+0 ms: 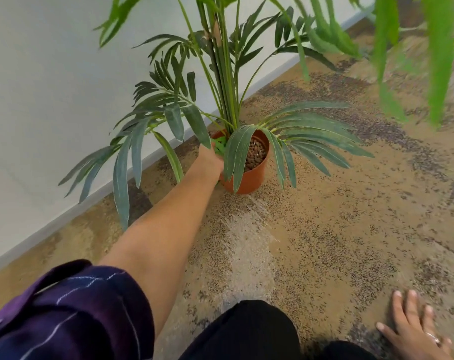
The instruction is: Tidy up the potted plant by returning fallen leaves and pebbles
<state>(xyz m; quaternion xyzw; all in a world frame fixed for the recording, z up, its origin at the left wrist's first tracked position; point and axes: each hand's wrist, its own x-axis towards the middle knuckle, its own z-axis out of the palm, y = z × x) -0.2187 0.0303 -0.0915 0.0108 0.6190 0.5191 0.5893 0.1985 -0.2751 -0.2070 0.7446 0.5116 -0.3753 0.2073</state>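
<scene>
A palm-like plant stands in a terracotta pot (249, 181) on the carpet near the wall. Brown pebbles (255, 155) fill the pot. My left hand (210, 159) reaches to the pot's left rim and is closed on small bright green leaves (220, 146) at the rim; drooping fronds hide most of its fingers. My right hand (415, 326) lies flat on the carpet at the lower right, fingers spread, holding nothing. It wears a ring.
A white wall (52, 100) with a skirting board runs diagonally behind the pot. Long fronds (317, 133) hang low around the pot on both sides. Blurred bright green leaves (439, 61) hang at the upper right. My dark-clothed knee (252, 331) is at the bottom.
</scene>
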